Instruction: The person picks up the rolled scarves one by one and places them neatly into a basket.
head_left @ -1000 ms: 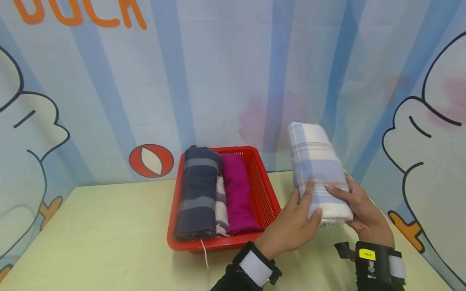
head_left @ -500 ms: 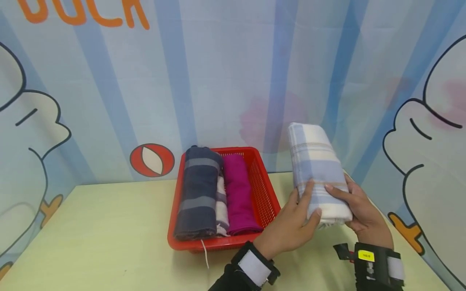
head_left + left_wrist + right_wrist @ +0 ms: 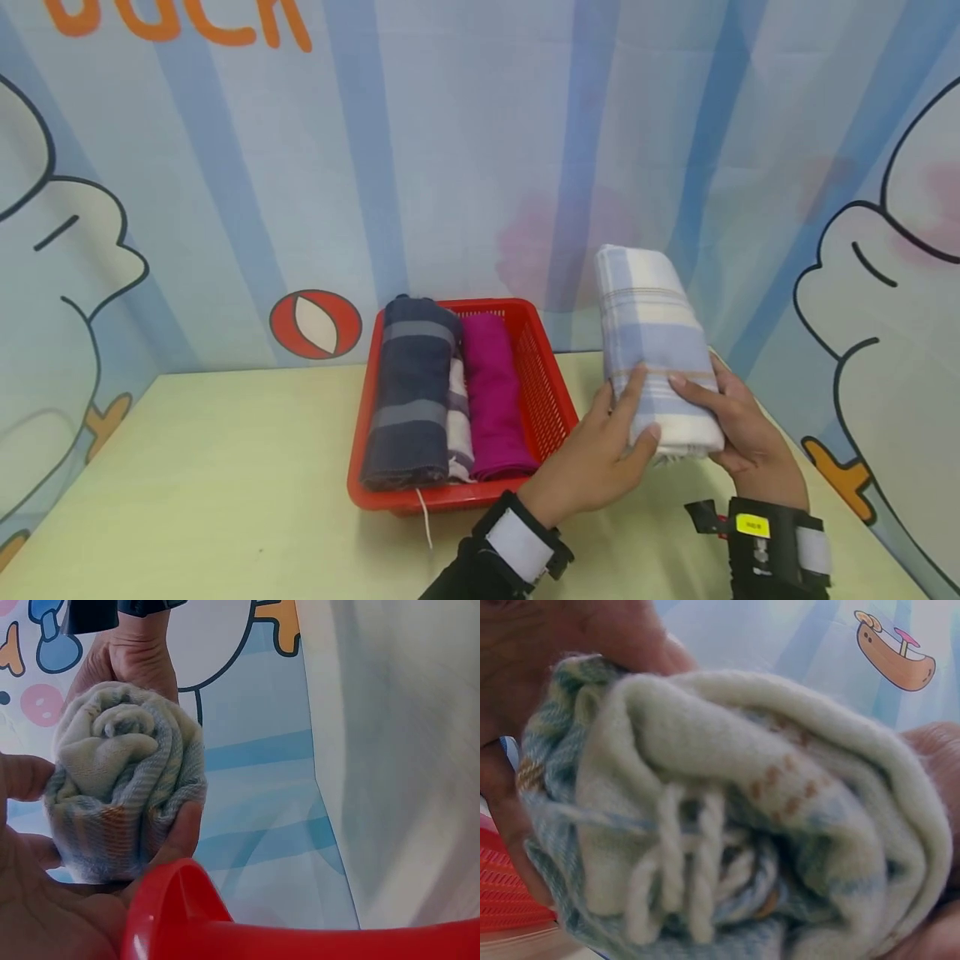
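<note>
A rolled white and light-blue plaid scarf (image 3: pixel 656 333) with a fringe at its near end is held above the table, right of the red basket. My left hand (image 3: pixel 592 462) grips its lower left side, and in the left wrist view the thumb and fingers (image 3: pixel 180 832) lie on opposite sides of the roll. On the right side my right hand (image 3: pixel 750 425) holds it, thumb on top and the other fingers partly hidden. The right wrist view shows the coiled end of the scarf (image 3: pixel 735 750) up close, with twisted tassels.
The red plastic basket (image 3: pixel 551 392) stands on the pale yellow table (image 3: pixel 247 475). In it lie a dark blue striped roll (image 3: pixel 412 375), a white and purple-grey cloth (image 3: pixel 458 425) and a magenta roll (image 3: pixel 495 392). A cartoon-printed curtain (image 3: pixel 465 150) encloses the table.
The head view has shifted a little. Both hands keep the same hold on the scarf, which stays in nearly the same place.
</note>
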Tool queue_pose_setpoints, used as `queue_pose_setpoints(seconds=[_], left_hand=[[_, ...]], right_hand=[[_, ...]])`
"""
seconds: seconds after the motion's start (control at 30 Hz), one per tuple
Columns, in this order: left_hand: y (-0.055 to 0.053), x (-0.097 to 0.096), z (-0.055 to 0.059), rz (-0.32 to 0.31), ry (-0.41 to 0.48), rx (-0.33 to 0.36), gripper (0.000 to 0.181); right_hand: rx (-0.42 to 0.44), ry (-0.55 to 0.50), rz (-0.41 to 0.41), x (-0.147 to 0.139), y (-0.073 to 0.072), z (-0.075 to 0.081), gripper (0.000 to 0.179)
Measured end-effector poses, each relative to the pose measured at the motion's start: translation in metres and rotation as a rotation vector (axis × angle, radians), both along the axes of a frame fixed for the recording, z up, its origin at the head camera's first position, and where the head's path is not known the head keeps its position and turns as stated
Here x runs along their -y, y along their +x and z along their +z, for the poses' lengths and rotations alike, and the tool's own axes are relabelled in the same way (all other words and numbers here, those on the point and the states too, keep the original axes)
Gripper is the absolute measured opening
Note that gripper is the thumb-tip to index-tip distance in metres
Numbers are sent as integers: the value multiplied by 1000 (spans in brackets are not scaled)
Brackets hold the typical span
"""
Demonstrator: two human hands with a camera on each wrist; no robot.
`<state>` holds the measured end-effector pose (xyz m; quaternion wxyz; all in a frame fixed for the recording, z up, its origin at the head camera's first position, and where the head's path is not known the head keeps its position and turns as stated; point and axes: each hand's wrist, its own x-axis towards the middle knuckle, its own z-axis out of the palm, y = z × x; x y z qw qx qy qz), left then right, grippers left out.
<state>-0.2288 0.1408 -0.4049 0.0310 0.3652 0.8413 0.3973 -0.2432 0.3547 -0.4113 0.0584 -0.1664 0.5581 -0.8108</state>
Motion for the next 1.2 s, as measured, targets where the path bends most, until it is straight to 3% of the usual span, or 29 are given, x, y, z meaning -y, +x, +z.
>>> queue_pose_setpoints(seconds=[0.43, 0.83, 1.2], left_hand=[[0, 4, 2, 41, -26, 7, 67], [-3, 14, 4, 26, 36, 15, 67], [-2, 18, 1, 44, 67, 17, 68]], right_hand=[[11, -4, -26, 8, -1, 3, 50], [11, 43, -52, 18, -3, 8, 54], [-1, 29, -23, 25, -3, 8, 57]])
